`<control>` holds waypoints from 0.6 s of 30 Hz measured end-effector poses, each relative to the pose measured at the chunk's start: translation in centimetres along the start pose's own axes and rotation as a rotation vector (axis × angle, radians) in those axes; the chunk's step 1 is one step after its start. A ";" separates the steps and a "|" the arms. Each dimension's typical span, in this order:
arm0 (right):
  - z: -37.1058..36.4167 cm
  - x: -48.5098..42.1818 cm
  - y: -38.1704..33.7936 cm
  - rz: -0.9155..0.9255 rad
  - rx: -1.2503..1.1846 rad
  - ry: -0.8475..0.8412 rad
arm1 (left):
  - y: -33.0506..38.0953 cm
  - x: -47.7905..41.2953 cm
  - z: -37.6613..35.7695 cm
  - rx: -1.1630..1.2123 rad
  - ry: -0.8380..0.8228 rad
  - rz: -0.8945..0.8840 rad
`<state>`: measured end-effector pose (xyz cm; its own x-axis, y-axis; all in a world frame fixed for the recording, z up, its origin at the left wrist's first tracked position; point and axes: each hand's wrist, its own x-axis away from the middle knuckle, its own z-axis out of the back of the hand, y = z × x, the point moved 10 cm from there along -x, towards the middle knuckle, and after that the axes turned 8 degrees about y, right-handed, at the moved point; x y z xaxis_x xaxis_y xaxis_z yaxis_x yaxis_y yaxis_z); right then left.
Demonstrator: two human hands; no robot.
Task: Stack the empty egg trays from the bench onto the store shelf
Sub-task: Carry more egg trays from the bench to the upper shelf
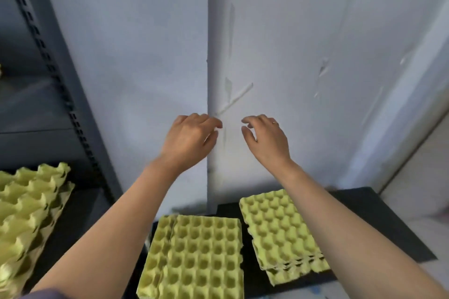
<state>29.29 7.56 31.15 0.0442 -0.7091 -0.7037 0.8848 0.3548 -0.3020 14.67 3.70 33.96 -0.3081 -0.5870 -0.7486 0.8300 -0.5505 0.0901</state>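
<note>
Two piles of yellow-green egg trays lie on the black bench (pixel 379 221): one pile (pixel 196 257) at the centre bottom, another pile (pixel 281 233) to its right, partly under my right forearm. A third stack of egg trays (pixel 26 213) sits on the grey shelf (pixel 80 133) at the left. My left hand (pixel 189 138) and my right hand (pixel 267 138) hover side by side in the air before the white wall, above the bench piles. Both have loosely curled fingers and hold nothing.
A white wall with a protruding corner edge (pixel 211 80) stands straight ahead. The shelf's slotted grey upright runs diagonally at the left. A pale floor strip (pixel 422 177) shows at the right past the bench.
</note>
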 end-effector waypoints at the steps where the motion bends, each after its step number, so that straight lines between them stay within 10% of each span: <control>1: -1.4 0.9 1.5 -0.030 0.015 -0.052 | -0.3 0.4 -2.0 0.019 -0.039 0.005; 18: -24.1 22.2 13.8 -0.589 -0.084 -0.909 | -12.6 22.4 -26.5 0.206 -0.808 0.582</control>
<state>31.27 11.41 -4.14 -0.0189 -0.9554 0.2947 0.8463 -0.1723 -0.5040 9.68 13.24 -1.35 -0.1676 -0.9799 0.1084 0.8784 -0.0985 0.4677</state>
